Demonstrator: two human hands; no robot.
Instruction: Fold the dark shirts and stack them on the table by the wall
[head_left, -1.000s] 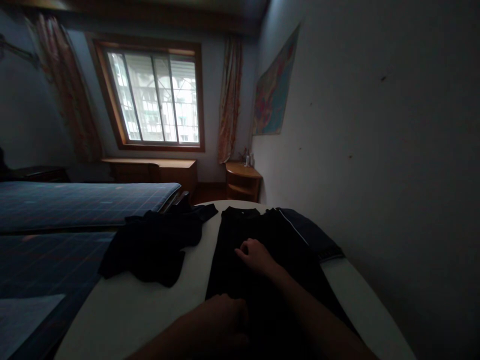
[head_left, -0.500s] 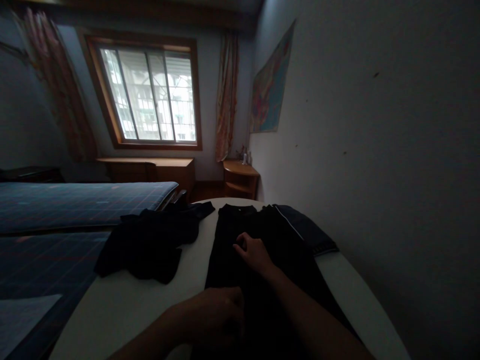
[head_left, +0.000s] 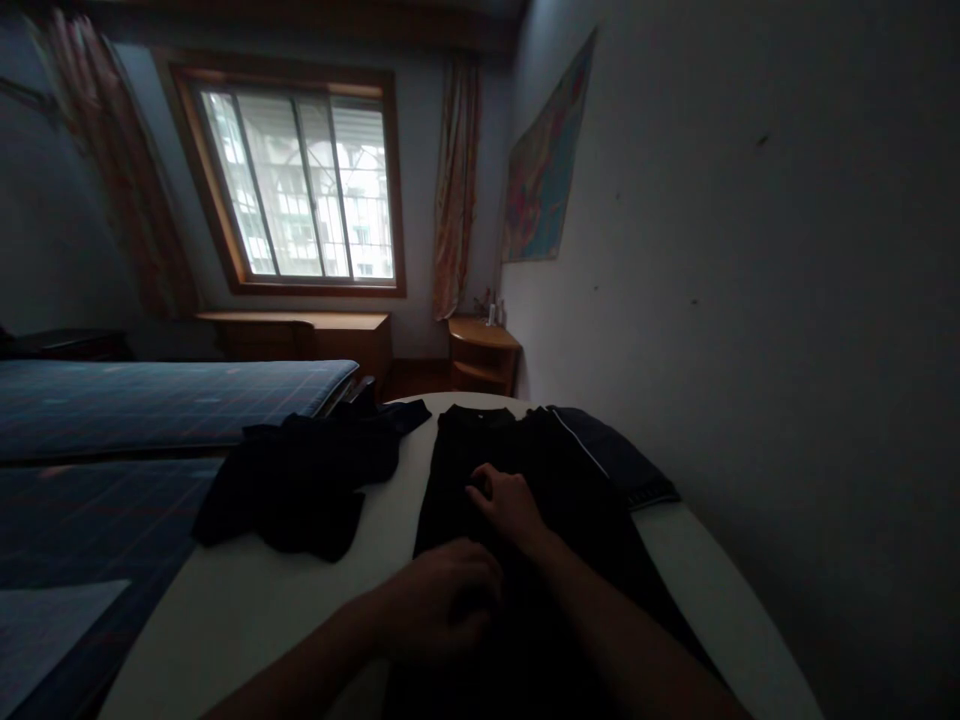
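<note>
A black shirt [head_left: 570,490] lies spread on the pale round table [head_left: 262,620], its neckline toward the far edge. At its far right a dark sleeve-like part [head_left: 615,455] shows a thin white stripe. My right hand [head_left: 506,500] rests on the upper part of the shirt, thumb and index finger curled together in a pinch against the cloth; any fold between them is too dark to make out. Nearer to me, my left hand [head_left: 442,600] is over the shirt's left side, fingers bent, thumb apart, nothing visible between them.
A second dark garment [head_left: 292,485] lies crumpled on the table's left. Past that side is a bed with a blue plaid mattress [head_left: 165,400]. The wall [head_left: 750,400] stands close on the right. A desk [head_left: 345,322] and small corner shelf [head_left: 484,335] are beyond the table.
My left hand has moved slightly up and right over the shirt, and its thumb has parted from the fingers. My right hand stays in about the same place.
</note>
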